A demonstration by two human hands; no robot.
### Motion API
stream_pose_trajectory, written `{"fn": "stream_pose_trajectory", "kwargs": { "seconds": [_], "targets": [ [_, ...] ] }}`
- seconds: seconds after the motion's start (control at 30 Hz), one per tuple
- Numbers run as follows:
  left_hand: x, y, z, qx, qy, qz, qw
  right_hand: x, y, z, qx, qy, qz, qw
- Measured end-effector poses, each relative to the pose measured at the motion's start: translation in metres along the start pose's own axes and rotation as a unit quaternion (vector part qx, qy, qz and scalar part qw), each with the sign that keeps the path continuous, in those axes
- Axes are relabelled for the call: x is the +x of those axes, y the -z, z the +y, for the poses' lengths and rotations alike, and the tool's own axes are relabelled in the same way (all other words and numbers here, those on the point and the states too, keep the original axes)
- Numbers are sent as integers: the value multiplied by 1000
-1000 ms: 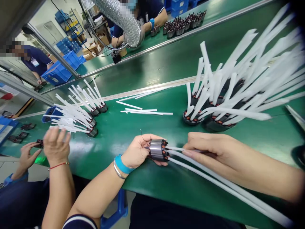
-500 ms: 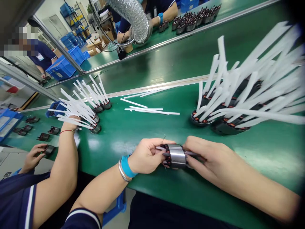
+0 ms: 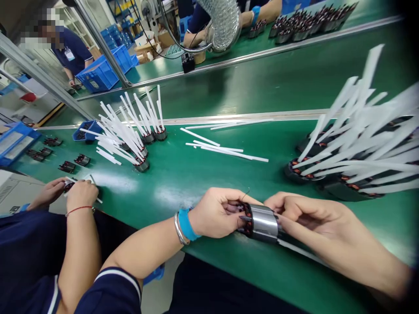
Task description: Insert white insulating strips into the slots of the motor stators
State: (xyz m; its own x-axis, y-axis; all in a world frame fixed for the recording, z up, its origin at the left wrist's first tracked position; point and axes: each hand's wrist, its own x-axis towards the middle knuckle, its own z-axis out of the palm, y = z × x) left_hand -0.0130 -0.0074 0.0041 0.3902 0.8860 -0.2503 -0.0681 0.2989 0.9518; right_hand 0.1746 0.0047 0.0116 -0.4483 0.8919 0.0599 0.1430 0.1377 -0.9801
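Note:
A motor stator, a shiny steel ring with dark ends and reddish windings, lies sideways just above the table's near edge. My left hand grips its left end, fingers bent around the dark prongs there, and a thin wire sticks up by the fingertips. At the other end, my right hand is closed, its thumb and fingers pressed together against the stator's rim. Whatever small part is between those fingertips is hidden. A white strip runs from the stator's right end beneath my right hand.
Stators with white strips stand at the right. Similar stators with strips are at left centre, and loose white strips lie between. A co-worker's hand works on a stator at the left. A foil duct hangs beyond the rail.
The view has shifted, so most things sit further right. My right-hand fingers have moved on the stator's end, and a white strip now shows below. The co-worker's hand came back from the strips.

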Motion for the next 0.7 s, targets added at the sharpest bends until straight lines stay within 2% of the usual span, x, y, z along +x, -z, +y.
{"fn": "stream_pose_trajectory", "kwargs": {
  "seconds": [0.07, 0.23, 0.27, 0.33, 0.37, 0.4, 0.43, 0.5, 0.57, 0.63, 0.7],
  "targets": [
    [0, 2, 0, -12, 3, -15, 1000, 0, 1, 2, 10, -8, 0, 1000],
    [-1, 7, 7, -19, 31, -72, 997, 11, 16, 12, 25, -36, -71, 997],
    [-3, 7, 10, -5, 37, -94, 995, 18, 17, 13, -7, -23, -56, 998],
    [-6, 8, 15, 38, 50, -147, 987, 41, 12, 10, -148, 20, -5, 989],
    [-7, 8, 17, 59, 57, -172, 982, 57, 5, 6, -249, 48, 12, 967],
    [-8, 8, 18, 74, 61, -190, 977, 75, -3, 2, -366, 49, 2, 929],
    [-9, 8, 18, 85, 66, -205, 973, 94, -12, -3, -470, 18, -24, 882],
    [-8, 9, 16, 96, 72, -216, 969, 133, -30, -13, -517, -10, -39, 855],
    [-6, 12, 12, 100, 75, -203, 971, 163, -43, -19, -548, -47, -54, 833],
    [-3, 14, 7, 99, 77, -181, 976, 178, -49, -21, -571, -75, -72, 814],
    [0, 16, 5, 100, 76, -175, 976, 178, -50, -18, -591, -88, -93, 796]
  ]
}}
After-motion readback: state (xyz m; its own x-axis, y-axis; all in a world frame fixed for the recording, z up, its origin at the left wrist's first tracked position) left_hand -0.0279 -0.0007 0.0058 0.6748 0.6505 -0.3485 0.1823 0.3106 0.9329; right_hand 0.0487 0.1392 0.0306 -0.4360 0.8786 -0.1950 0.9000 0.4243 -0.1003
